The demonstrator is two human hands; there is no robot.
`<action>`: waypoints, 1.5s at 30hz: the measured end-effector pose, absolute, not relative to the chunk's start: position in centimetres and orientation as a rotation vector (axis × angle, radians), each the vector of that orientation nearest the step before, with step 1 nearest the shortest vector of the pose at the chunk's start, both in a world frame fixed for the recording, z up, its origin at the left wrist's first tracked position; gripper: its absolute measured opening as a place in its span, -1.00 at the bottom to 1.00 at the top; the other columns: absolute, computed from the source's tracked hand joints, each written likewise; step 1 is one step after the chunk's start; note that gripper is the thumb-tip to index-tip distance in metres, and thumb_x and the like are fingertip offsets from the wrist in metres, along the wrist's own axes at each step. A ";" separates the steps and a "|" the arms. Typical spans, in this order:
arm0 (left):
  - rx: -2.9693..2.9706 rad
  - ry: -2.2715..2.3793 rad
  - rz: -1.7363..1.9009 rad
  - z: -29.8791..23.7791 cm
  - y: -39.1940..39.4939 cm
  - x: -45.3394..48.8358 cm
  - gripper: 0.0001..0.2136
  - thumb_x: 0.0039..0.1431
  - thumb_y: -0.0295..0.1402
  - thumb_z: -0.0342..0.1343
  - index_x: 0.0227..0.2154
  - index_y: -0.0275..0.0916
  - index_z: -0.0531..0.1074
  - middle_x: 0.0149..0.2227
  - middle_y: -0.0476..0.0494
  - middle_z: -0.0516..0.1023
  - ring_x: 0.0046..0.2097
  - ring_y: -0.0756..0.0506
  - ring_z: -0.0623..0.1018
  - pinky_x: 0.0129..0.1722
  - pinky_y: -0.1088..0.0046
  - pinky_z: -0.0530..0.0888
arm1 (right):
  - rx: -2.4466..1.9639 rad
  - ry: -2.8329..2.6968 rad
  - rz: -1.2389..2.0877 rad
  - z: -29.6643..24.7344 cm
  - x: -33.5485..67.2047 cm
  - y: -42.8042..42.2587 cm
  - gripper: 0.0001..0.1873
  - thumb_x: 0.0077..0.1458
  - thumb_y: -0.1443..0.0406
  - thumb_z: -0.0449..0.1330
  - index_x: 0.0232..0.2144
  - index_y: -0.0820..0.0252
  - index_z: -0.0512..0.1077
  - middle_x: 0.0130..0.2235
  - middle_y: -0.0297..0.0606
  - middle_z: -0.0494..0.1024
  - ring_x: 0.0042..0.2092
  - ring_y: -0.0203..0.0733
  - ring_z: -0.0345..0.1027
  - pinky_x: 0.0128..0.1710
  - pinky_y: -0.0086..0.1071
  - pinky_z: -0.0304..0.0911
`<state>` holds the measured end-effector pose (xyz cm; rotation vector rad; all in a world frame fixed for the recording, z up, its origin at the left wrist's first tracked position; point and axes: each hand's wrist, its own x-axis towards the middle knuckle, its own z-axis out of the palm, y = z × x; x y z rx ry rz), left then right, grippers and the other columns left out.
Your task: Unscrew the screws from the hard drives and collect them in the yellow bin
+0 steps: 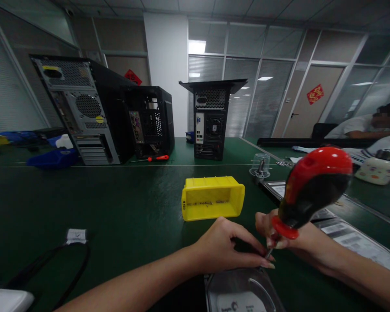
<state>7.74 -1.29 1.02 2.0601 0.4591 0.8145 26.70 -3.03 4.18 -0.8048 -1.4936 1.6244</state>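
Note:
My right hand [281, 232] is closed round the shaft of a red and black screwdriver [312, 186], whose fat handle tilts up to the right. Its tip points down at the top edge of a silver hard drive [243, 292] lying at the near table edge. My left hand [225, 249] rests beside the tip with thumb and fingers pinched together; whether they hold anything is hidden. A yellow plastic bin [212, 197] lies on its side just beyond both hands.
On the green table [123, 208], two black computer cases [94, 108] stand at the back left, a third [211, 119] in the middle. A second red screwdriver [157, 158] lies nearby. A black cable [52, 264] lies near left. Another person [367, 123] sits far right.

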 end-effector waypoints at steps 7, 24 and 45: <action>2.033 0.424 0.787 1.1 -1.4 7.6 -0.82 0.01 -0.40 0.29 -0.29 -0.34 0.60 -0.30 -0.19 0.65 -0.33 -0.04 0.57 -0.48 0.60 0.34 | -0.833 -1.529 1.601 4.2 26.6 -3.3 -0.78 -0.29 0.27 0.45 -0.59 0.23 0.49 -0.53 -0.34 0.46 -0.46 -0.34 0.30 -0.48 -0.48 0.23; 1.934 0.440 0.872 1.2 -1.3 7.8 -0.83 -0.07 -0.41 0.35 -0.35 -0.34 0.61 -0.39 -0.13 0.63 -0.40 0.00 0.52 -0.44 0.60 0.35 | -0.861 -1.529 1.526 4.3 26.0 -3.4 -0.67 -0.31 0.26 0.45 -0.63 0.23 0.34 -0.54 -0.38 0.38 -0.45 -0.35 0.25 -0.47 -0.50 0.23; 2.012 0.353 0.777 1.6 -1.2 7.6 -0.85 0.09 -0.47 0.24 -0.25 -0.30 0.60 -0.28 -0.15 0.65 -0.25 -0.04 0.59 -0.19 0.56 0.45 | -0.656 -1.523 1.620 3.8 26.8 -3.0 -0.77 -0.19 0.20 0.40 -0.47 0.13 0.46 -0.43 -0.37 0.42 -0.34 -0.32 0.26 -0.34 -0.49 0.23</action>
